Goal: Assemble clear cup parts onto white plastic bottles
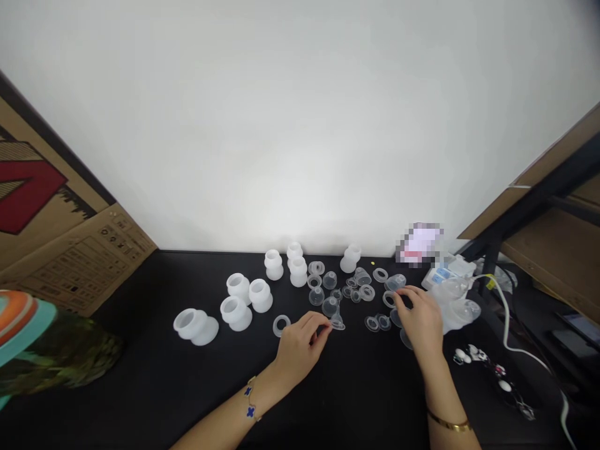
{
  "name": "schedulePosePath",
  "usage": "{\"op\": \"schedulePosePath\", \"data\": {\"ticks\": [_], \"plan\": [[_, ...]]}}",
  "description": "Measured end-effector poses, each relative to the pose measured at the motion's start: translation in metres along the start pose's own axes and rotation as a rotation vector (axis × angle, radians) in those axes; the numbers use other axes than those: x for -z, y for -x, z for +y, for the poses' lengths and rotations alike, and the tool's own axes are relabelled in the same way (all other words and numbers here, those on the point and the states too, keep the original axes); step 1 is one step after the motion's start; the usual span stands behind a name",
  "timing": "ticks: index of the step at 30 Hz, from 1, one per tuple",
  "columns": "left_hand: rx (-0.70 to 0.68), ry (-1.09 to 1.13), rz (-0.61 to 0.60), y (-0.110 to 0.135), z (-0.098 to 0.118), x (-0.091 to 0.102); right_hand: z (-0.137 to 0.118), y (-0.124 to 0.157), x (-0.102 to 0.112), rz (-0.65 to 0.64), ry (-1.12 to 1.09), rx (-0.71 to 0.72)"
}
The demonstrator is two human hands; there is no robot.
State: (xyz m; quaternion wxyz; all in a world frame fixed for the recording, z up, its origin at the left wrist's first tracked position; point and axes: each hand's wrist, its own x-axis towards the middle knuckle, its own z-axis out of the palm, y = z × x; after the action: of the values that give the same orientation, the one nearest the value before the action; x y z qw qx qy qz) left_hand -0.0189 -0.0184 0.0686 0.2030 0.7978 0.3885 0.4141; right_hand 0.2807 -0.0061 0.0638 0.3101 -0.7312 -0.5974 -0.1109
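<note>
Valve (337,323), a small clear piece, sits on the black table (356,387) near its middle, just right of the left hand (302,347) and touching its fingertips. It seems to stand upright with the flared end down (too small to be sure). The left hand's thumb and forefinger are drawn together at the valve; whether they actually grip it I cannot tell. The right hand (419,319) is farther off, to the valve's right. It lies spread and flat, holding nothing, with a fingertip at a ring (389,299). Between and beyond the hands, toward the far edge, clear parts (330,281) lie scattered. White cups (260,295) stand left of them, mouths up, with nothing visible inside. A box (70,250) leans at the far left corner, and a cable (509,337) runs along the right edge.
</note>
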Motion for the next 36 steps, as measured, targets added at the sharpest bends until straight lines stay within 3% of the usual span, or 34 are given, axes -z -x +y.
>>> {"op": "schedulePosePath", "data": {"ticks": [9,13,16,19,23,26,29,32,36], "plan": [[-0.002,0.001,0.0,0.001,-0.001,0.0,0.003,0.01,-0.013,-0.264,0.266,-0.056],[-0.01,-0.003,0.003,-0.001,0.0,0.001,0.001,0.009,-0.011,-0.275,0.235,-0.059],[-0.015,0.0,0.012,-0.001,0.001,0.002,-0.004,0.006,-0.006,-0.211,0.139,-0.073],[-0.017,0.014,0.023,-0.002,0.002,0.002,-0.013,0.002,0.002,-0.073,-0.129,-0.109],[-0.017,0.016,0.026,-0.002,0.002,0.002,-0.031,0.001,0.013,0.012,-0.745,-0.271],[-0.013,0.021,0.021,-0.001,0.001,0.001,-0.047,0.003,0.019,-0.123,-1.216,-0.44],[-0.002,0.028,0.022,0.0,0.0,0.001,-0.06,0.005,0.021,-0.335,-1.507,-0.55],[0.008,0.041,0.023,0.0,0.001,0.001,-0.068,0.008,0.019,-0.5,-1.618,-0.606],[0.017,0.05,0.015,-0.001,0.001,0.001,-0.074,0.014,0.011,-0.611,-1.673,-0.681]]}}
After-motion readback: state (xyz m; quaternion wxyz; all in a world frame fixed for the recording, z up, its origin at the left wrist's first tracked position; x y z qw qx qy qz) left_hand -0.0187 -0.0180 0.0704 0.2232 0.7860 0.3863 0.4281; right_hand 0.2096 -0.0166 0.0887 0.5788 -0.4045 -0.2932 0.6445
